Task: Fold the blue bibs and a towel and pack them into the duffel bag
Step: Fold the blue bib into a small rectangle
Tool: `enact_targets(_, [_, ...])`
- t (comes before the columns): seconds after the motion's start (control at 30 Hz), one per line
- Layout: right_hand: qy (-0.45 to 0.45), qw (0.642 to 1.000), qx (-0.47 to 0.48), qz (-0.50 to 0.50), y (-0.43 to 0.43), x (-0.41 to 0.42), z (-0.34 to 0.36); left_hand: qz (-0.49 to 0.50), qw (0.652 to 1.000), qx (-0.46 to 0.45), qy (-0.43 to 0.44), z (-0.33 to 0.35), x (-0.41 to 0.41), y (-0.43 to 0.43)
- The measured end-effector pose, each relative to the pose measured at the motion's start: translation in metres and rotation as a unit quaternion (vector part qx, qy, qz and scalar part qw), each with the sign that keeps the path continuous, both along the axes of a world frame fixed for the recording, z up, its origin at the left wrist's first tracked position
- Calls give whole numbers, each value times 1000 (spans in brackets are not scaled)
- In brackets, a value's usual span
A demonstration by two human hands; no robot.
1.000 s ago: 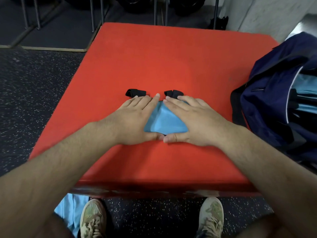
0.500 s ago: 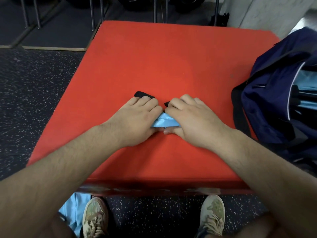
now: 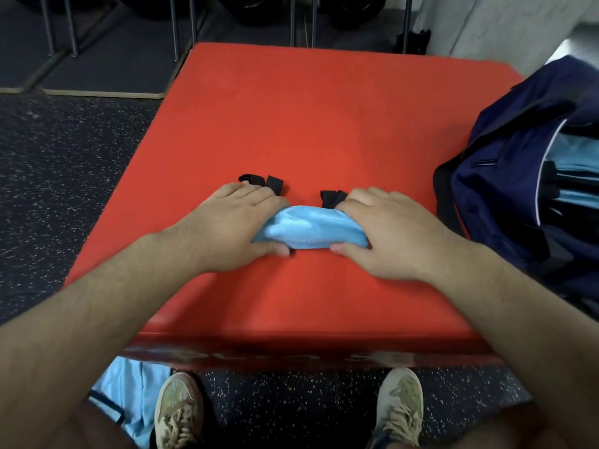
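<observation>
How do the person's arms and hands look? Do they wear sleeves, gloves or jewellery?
Both forearms are bare up to the frame edge, with visible hair; no sleeve shows. The left hand and the right hand wear no gloves, and no rings, watch or bracelet are visible. The fingernails look short.

Beyond the fingers of both hands, the flat red padded tabletop lies bare to its far edge, wide room for a reach forward. Between the left hand and the right hand, the bunched light-blue satin bib fills the gap, and its black strap ends stick out just past the fingertips. On the outer side of the right hand, the open navy fabric duffel bag blocks the way sideways. On the outer side of the left hand, red surface runs free to the edge. Nearer than the wrists, a bare strip reaches the front edge.
</observation>
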State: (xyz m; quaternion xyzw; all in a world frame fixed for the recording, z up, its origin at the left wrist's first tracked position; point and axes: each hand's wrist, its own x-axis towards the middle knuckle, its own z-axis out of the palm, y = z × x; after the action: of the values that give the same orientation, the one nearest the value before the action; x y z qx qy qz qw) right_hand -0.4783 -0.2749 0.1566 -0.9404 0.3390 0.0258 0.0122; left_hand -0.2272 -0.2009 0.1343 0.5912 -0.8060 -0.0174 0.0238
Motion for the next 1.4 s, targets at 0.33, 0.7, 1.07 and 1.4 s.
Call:
enact_targets(0.33, [33,998,41,20,-3,53,17,36,996,79,-2,13,-28,1])
enact_targets(0.7, [45,979,145,-134,-4,66,7,175,971,6,164,24,-22,5])
enact_targets(1.07, [-340,883,233,-223,-11,61,18,352,670,126,642,32,-46,-1])
enact_targets(1.4, [-534,765,296,-206,8,49,33,230,542,118,800,67,-59,-3])
